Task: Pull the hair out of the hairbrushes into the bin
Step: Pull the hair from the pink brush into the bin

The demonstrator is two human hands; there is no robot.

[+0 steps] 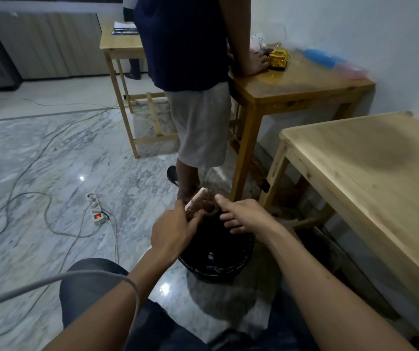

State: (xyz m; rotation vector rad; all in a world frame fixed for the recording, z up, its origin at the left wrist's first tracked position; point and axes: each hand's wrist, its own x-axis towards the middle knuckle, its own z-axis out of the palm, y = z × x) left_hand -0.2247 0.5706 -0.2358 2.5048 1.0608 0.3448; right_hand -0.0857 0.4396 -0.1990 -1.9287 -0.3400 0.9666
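Left hand [171, 231] clamps the hairbrush [201, 204] by its lower end, bristle face up, directly above the bin [238, 262]. Right hand [243, 214] is loosely spread, forefinger touching the bristle pad's right edge; holding nothing that I can see. Brush looks light and rigid; hair is soft and tangly, so pinch it at the bristle roots and peel upward. Hair itself too dark to make out.

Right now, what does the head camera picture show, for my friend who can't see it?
The left hand holds a wooden bristled hairbrush above a round black bin while the right hand picks at its bristles. Another person stands beyond, beside a wooden table.
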